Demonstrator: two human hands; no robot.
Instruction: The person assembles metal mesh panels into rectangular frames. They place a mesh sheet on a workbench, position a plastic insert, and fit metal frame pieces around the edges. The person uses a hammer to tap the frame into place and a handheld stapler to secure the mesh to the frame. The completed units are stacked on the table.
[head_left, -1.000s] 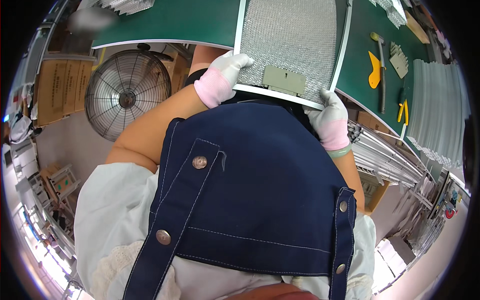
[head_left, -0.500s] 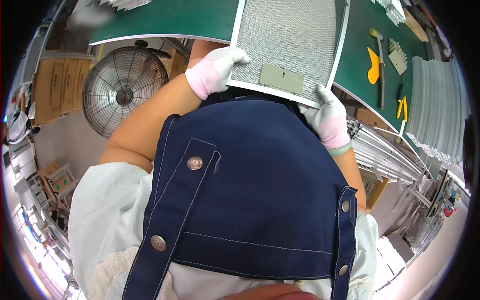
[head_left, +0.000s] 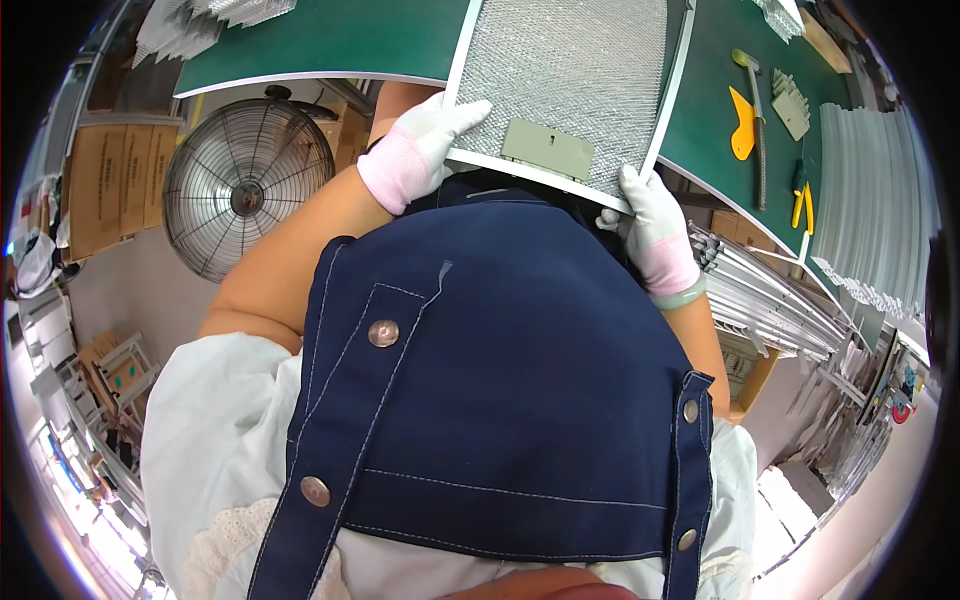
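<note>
Both of my gloved hands grip a framed metal mesh filter [head_left: 565,75] by the corners of its near end. The filter has a white metal frame around silvery mesh, and its far part runs out of view at the top. A flat grey-green plate [head_left: 547,150] lies at the near edge of the mesh. My left hand [head_left: 425,145] is closed on the left corner, its thumb on top of the frame. At the right corner, my right hand [head_left: 652,222] pinches the frame with its thumb above and fingers below. The undersides of both grips are partly hidden.
On the green worktable [head_left: 330,40], right of the filter, lie a hammer [head_left: 757,130], a yellow scraper [head_left: 742,125], yellow-handled pliers [head_left: 803,200] and a stack of metal strips [head_left: 870,200]. A floor fan [head_left: 247,195] stands at the left. Metal profiles [head_left: 770,295] lie below the table's right side.
The filter has shifted slightly left with both hands, and the plate has moved along with it. Both hands keep their hold on the frame.
</note>
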